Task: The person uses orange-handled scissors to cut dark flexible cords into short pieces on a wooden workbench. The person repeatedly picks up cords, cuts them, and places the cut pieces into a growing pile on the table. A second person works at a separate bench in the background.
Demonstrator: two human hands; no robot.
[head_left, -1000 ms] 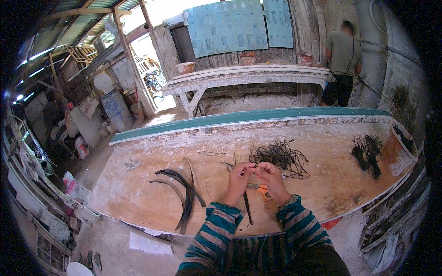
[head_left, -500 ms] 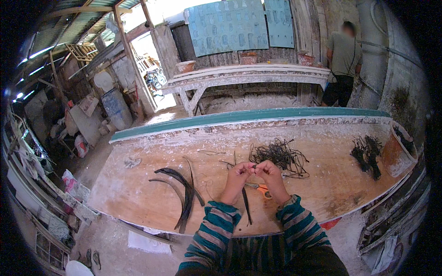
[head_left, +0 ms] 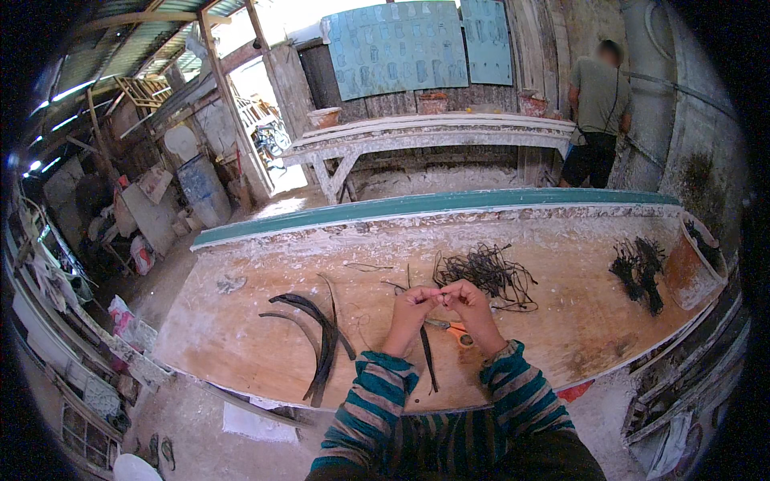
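My left hand (head_left: 414,314) and my right hand (head_left: 472,311) meet fingertip to fingertip over the wooden tabletop (head_left: 257,345). Both are closed in a pinch; what lies between the fingers is too small and hidden to name. Under my right hand lie scissors (head_left: 463,334) with orange handles, partly covered. A thin black strip (head_left: 428,361) runs below my left hand toward the near edge. Just beyond my right hand spreads a loose tangle of black cords (head_left: 491,268). Left of my hands rests a bunch of curved black strips (head_left: 325,345).
On the far right, tied black cord bundles (head_left: 639,268) lie beside a tipped clay-coloured pot (head_left: 694,268). A green ledge (head_left: 433,202) lines the table's back edge. Behind it stands a whitish bench (head_left: 433,132) with pots. A person (head_left: 597,112) stands at the back right.
My hands stay together with only a slight shift of the fingers; the dark bit seen at the fingertips earlier is now hidden. The person at the back has shifted slightly.
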